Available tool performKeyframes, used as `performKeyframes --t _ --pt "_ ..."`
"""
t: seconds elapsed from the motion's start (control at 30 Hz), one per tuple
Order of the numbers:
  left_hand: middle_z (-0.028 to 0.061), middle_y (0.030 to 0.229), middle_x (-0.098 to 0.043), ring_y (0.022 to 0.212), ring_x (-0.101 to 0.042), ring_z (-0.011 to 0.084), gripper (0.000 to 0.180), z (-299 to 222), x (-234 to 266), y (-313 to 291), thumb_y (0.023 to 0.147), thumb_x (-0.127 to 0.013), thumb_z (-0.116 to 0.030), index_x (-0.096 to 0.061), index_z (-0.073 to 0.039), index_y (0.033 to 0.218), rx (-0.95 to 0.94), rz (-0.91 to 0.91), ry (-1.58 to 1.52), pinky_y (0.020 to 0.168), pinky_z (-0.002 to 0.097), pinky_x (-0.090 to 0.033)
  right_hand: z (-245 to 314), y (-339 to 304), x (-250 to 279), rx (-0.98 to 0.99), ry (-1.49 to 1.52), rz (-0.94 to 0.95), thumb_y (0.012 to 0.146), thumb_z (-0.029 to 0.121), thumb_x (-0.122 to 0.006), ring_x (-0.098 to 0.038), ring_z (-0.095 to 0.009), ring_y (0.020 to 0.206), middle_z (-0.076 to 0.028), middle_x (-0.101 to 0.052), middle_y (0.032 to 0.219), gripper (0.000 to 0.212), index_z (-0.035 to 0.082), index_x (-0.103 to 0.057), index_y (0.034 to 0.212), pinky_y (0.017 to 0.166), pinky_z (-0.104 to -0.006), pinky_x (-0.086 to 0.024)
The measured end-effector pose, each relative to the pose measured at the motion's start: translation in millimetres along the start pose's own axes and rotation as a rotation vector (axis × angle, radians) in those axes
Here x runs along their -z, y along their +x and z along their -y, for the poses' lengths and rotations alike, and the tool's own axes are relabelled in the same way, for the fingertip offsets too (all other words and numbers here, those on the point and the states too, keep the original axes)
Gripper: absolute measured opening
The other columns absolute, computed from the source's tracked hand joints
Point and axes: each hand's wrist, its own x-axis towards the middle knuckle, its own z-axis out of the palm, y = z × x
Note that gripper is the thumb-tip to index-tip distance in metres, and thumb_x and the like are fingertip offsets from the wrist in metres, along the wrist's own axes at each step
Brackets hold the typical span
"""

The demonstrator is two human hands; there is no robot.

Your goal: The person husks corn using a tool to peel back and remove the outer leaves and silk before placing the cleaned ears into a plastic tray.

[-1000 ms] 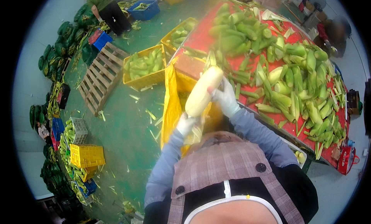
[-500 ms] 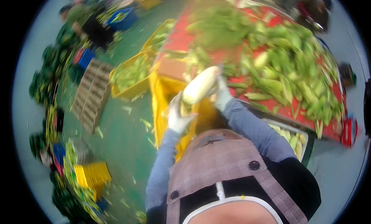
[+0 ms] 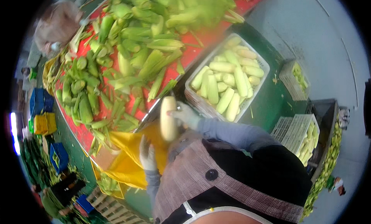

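My right hand, in a pale glove, grips a peeled corn cob that stands roughly upright in front of my body. My left hand, also gloved, is open below and left of the cob, with its fingers stretched and nothing in them. Beside that hand hangs a yellow sheet or bag at the table edge. On the red table in front lies a heap of green corn ears with loose husks. To the right of the table stands a white crate holding peeled corn cobs.
More pale crates of corn stand farther right, near a large grey bin. Blue crates and a yellow crate are at the left. A wooden pallet lies lower left. Other people are in the background.
My view has swung to the right, bringing the white crate into fuller sight. The cob, earlier between both hands, is now in my right hand, and my left hand is apart from it.
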Motion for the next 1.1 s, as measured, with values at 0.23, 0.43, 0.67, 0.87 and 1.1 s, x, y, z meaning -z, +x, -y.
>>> performKeyframes --t 0.23,0.43,0.67,0.87,1.1 --pt "0.0118 0.123 -0.055 0.107 -0.055 0.0188 0.053 -14 -7 49 0.091 -0.060 -0.026 -0.044 0.001 0.132 0.017 0.187 0.088 0.090 0.0289 -0.043 -24 22 171 0.248 0.507 -0.603 0.076 0.041 -0.074 -0.046 -0.010 0.044 -0.003 -0.058 0.078 0.047 0.007 -0.054 0.103 0.037 -0.0247 -0.038" --pt "0.0138 0.123 -0.054 0.109 -0.054 0.0204 0.054 -9 -9 59 0.090 -0.061 -0.027 -0.044 0.002 0.132 0.066 0.286 0.136 0.094 0.0323 -0.042 38 34 247 0.543 0.273 -0.910 0.076 0.031 -0.077 -0.055 -0.014 0.055 -0.005 -0.061 0.081 0.044 0.002 -0.056 0.102 0.046 -0.0268 -0.044" --pt "0.0160 0.122 -0.055 0.111 -0.054 0.0224 0.053 7 0 65 0.089 -0.062 -0.024 -0.044 0.003 0.132 0.163 0.279 0.140 0.097 0.0333 -0.042 84 73 361 0.492 -0.684 -1.186 0.072 0.041 -0.073 -0.060 -0.033 0.098 -0.017 -0.059 0.114 0.068 0.005 -0.050 0.125 0.085 -0.0402 -0.048" --pt "0.0136 0.120 -0.057 0.111 -0.054 0.0194 0.048 16 8 48 0.089 -0.062 -0.020 -0.046 0.002 0.130 0.302 0.233 0.162 0.096 0.0307 -0.042 83 84 430 -0.134 -1.407 -0.952 0.081 0.026 -0.058 -0.056 -0.037 0.107 -0.021 -0.053 0.122 0.049 0.016 -0.049 0.128 0.090 -0.0460 -0.045" --pt "0.0121 0.119 -0.057 0.109 -0.054 0.0179 0.050 18 -3 42 0.089 -0.062 -0.021 -0.045 -0.001 0.131 0.345 0.116 0.109 0.094 0.0291 -0.042 70 139 404 0.183 -1.463 -0.934 0.079 0.015 -0.057 -0.060 -0.036 0.096 -0.016 -0.057 0.113 0.042 0.011 -0.052 0.120 0.083 -0.0450 -0.049"
